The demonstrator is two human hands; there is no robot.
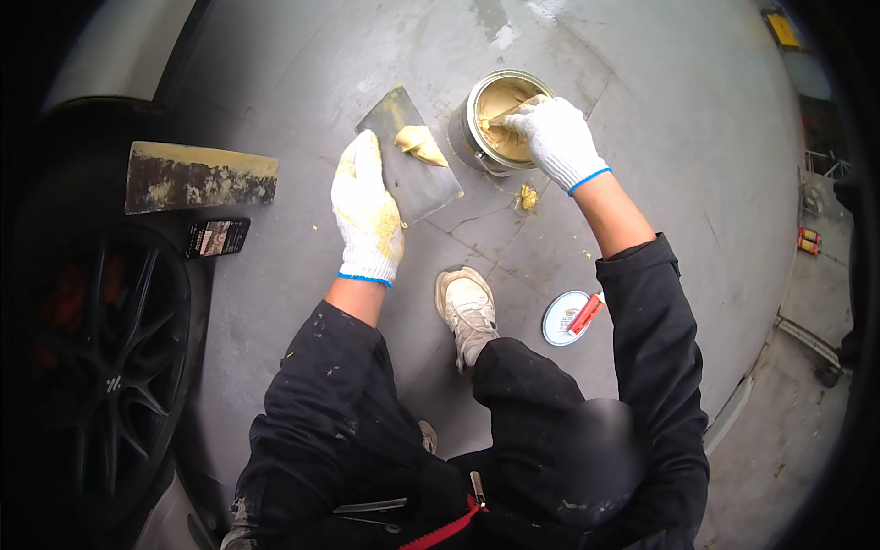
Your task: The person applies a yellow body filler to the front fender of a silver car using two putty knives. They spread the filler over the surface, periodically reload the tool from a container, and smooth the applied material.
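Observation:
My left hand (365, 211), in a white knit glove stained with yellow, grips the left edge of a flat grey board (417, 191). A dollop of yellow putty (421, 145) sits on the board's upper face. My right hand (561, 139), gloved in white with a blue cuff, reaches over the rim of a round metal can (469, 145). Beige-yellow putty (501, 97) fills much of the can. The right fingers are closed around a thin putty-smeared tool whose kind I cannot make out; its end dips into the putty.
A putty-smeared dark board (202, 177) and a phone (217, 237) are at left, beside a black car wheel (112, 367). A putty lump (527, 197) lies below the can. Farther right, a red tube (587, 314) rests on a pale round lid (557, 323). My shoe (466, 302) is between my arms.

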